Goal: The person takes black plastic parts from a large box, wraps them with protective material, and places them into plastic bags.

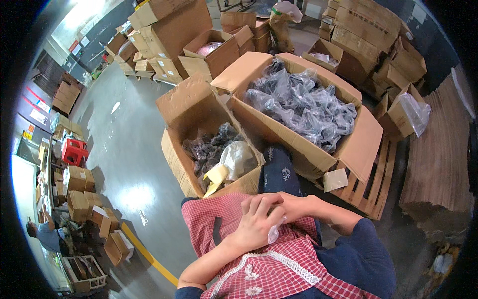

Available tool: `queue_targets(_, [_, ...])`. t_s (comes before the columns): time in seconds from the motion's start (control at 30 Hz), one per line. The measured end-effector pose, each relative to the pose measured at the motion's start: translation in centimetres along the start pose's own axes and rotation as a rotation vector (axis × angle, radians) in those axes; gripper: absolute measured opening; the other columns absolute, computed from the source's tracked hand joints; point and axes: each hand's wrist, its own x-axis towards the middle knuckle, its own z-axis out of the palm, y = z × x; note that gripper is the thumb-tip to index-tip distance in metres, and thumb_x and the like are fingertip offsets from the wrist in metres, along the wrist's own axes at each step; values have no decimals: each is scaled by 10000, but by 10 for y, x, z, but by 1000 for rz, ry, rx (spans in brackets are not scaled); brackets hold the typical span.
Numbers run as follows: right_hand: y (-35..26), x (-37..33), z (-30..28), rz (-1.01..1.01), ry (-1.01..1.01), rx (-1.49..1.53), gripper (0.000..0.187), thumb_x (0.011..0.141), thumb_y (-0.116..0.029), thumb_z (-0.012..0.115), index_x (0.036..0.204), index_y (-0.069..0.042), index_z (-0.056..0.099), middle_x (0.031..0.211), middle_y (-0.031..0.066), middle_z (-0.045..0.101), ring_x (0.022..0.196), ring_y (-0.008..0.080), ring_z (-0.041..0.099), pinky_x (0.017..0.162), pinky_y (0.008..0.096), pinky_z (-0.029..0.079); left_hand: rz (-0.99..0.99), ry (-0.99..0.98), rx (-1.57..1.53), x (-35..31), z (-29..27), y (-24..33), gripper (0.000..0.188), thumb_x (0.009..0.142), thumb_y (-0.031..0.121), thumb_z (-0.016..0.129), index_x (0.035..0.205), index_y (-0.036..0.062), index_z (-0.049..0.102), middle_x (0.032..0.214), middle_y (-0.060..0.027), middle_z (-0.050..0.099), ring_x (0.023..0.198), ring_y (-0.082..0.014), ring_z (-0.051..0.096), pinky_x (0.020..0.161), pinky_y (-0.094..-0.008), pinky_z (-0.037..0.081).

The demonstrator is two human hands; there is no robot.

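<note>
Both hands meet in front of my red checked apron. My left hand is closed, its fingers curled over the fingers of my right hand. A crumpled bit of clear plastic pokes out below the left fingers, between the two hands. The right fingers are mostly hidden behind the left hand. Just beyond the apron stands an open carton with dark bagged items, a whitish plastic bag and a yellowish piece in it.
A larger open carton full of clear-bagged dark items sits on a wooden pallet. Flattened cardboard is stacked at right. More cartons stand behind. At far left are a red stool and a person.
</note>
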Motion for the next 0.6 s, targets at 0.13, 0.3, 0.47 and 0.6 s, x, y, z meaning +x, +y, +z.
queue_targets(0.13, [-16, 27, -20, -396, 121, -148, 393, 779, -145, 738, 1145, -77, 612, 1097, 172, 611, 1117, 350, 599, 941, 446, 482, -59, 5, -218, 6, -8, -21, 375, 772, 146, 767, 1120, 96, 637, 1334, -142, 527, 1258, -351, 474, 1053, -485, 337])
queue_targets(0.3, [13, 10, -81, -139, 527, -449, 218, 776, -67, 755, 977, -34, 678, 887, 131, 697, 828, 277, 707, 742, 358, 553, -455, 79, -214, -6, -30, -53, 441, 807, 144, 742, 1217, 42, 614, 1407, -194, 508, 1338, -374, 458, 1132, -469, 349])
queue_targets(0.47, [6, 15, -190, 156, 1074, -355, 307, 785, -51, 768, 1087, -33, 719, 1083, 90, 741, 1024, 206, 677, 941, 348, 499, -864, 171, -63, -97, -12, -117, 335, 874, 116, 674, 1185, 3, 623, 1337, -216, 562, 1280, -388, 510, 1103, -457, 390])
queue_targets(0.6, [35, 43, -272, 137, 1210, -537, 365, 766, -72, 746, 1127, -52, 694, 1077, 143, 723, 1008, 263, 678, 899, 360, 508, -917, 153, 86, -130, -9, -134, 294, 867, 112, 676, 1132, -9, 632, 1327, -226, 557, 1265, -404, 507, 1093, -467, 396])
